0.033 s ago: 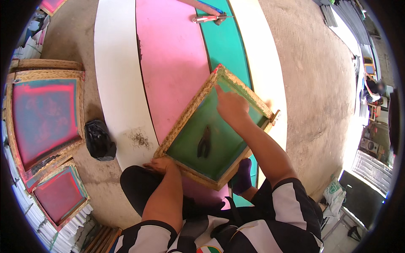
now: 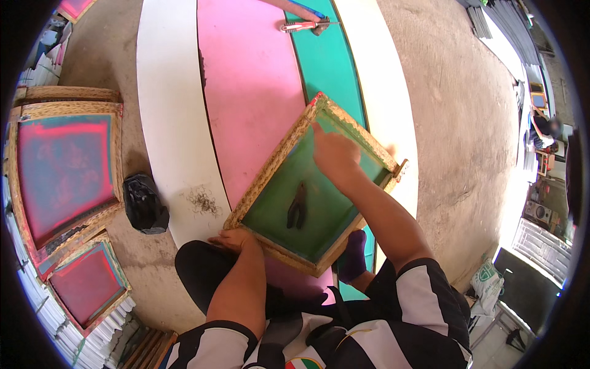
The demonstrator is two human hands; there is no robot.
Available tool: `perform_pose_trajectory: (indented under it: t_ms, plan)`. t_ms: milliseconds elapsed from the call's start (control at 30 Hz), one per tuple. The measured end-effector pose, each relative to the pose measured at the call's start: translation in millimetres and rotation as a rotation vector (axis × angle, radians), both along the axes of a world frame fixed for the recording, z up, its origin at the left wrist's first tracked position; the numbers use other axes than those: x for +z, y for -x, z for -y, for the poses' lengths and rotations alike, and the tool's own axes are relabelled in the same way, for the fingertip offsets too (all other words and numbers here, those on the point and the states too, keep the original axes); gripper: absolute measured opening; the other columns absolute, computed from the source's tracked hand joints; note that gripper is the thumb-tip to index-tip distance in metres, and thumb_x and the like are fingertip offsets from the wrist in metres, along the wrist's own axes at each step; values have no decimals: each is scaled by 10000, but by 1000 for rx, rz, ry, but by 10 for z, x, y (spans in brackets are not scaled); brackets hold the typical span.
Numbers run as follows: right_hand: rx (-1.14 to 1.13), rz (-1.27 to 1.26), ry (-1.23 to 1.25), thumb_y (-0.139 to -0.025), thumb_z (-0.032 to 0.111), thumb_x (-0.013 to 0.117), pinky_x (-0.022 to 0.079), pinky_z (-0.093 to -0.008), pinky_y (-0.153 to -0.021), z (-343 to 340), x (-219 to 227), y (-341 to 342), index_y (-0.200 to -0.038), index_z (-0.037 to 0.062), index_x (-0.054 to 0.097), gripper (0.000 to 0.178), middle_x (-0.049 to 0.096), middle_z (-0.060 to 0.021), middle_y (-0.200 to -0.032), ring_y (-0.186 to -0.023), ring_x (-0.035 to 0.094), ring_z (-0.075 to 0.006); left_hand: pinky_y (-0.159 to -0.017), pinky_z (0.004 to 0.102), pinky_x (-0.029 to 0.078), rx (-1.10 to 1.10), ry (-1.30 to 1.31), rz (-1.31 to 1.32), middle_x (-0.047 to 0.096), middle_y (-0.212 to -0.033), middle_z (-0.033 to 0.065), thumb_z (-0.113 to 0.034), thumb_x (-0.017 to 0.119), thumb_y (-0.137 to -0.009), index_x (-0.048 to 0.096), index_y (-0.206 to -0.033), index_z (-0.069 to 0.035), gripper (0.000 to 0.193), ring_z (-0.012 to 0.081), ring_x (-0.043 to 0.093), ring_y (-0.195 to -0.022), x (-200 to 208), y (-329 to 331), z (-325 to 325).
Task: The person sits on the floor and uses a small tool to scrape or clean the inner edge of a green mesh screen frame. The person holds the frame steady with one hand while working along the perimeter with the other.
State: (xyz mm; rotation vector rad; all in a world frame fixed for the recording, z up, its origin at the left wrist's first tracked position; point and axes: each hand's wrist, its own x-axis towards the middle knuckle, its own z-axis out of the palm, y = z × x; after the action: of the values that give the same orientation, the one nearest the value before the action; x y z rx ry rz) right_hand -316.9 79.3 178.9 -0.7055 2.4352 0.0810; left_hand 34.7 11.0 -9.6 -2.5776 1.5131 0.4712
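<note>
A wooden-framed screen with green mesh lies tilted across my lap and the striped boards, one corner pointing away from me. My left hand is closed on its near-left corner, the fingers partly hidden at the frame. Over the mesh, near the far corner, my right hand has its index finger stretched out with the tip at the mesh by the inner frame edge. Its other fingers are curled, and no tool shows in it. A pair of dark-handled pliers rests on the mesh.
Beyond the frame, a red-handled screwdriver and a hammer lie on the pink and green boards. Dark thread-like scraps sit on the white board. At left are a black plastic bag and framed screens with pink-stained mesh.
My right hand has shifted very slightly left along the mesh. The frame and my left hand look nearly unchanged.
</note>
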Motion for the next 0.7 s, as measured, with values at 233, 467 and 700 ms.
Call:
perform_pose_trajectory:
  t_ms: [233,467,700]
  plan:
    - [-24,9,160,-1029,222,452,553,-553,-747,-247,-342,-30,-1553,201,401,527,715,-199,-920,-854,705,-397,-1228,423,272,144,313,-211,327,-1605,274,-252,333,-1071,274,-1569,54,588,411,369,-1456,-111,112,-111]
    - [-123,27,861,-1049,310,509,544,-540,-736,-692,-1003,119,-1518,261,453,475,713,-184,-874,-781,692,-403,-1235,420,263,-33,39,37,327,-1606,270,-253,329,-1073,279,-1566,55,584,395,352,-1471,-320,72,-112]
    - [-27,28,244,-1048,273,521,556,-493,-794,-430,-511,88,-1489,269,505,441,746,-170,-1029,-823,700,-409,-1253,413,224,-216,-169,426,346,-1598,264,-248,339,-1063,302,-1543,89,588,371,357,-1473,-514,-209,-24]
